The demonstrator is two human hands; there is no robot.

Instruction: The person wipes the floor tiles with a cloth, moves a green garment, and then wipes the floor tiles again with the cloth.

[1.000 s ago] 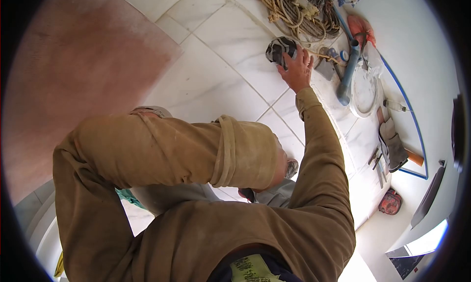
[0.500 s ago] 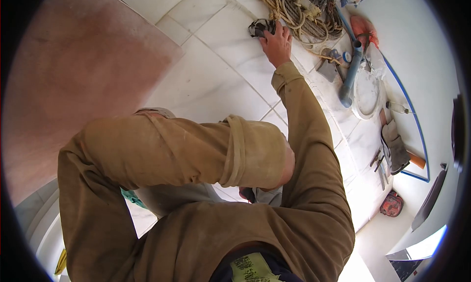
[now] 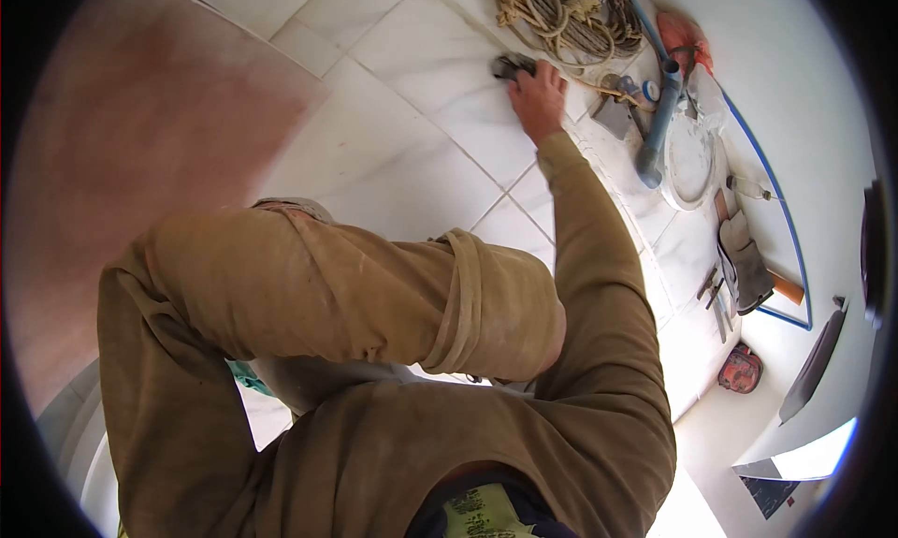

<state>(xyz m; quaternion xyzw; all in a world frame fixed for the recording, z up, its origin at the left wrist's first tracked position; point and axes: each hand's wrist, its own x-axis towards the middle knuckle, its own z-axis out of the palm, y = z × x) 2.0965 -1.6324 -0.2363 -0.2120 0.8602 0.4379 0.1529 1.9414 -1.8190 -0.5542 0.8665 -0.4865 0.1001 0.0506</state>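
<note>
My right hand (image 3: pixel 540 100) reaches forward on the tiled floor (image 3: pixel 430 117). Its fingers are closed on a small dark crumpled rag (image 3: pixel 513 66), which is pressed to a white tile near a joint line. A heap of rope (image 3: pixel 566 19) lies just beyond the fingertips. My left hand does not show; brown clothing with a rolled fold (image 3: pixel 463 299) crosses in front of my body.
Along the right wall lie a grey-blue pipe (image 3: pixel 660 126), a round white lid or bucket (image 3: pixel 690 164), a red bag (image 3: pixel 683 40), a flat scraper-like tool (image 3: pixel 613 117) and a dark grey item (image 3: pixel 744 262). A reddish-brown surface (image 3: pixel 159 136) borders the tiles at left.
My right hand has slid the rag slightly right and nearer to me over the tile. The whole view has shifted a little to the left.
</note>
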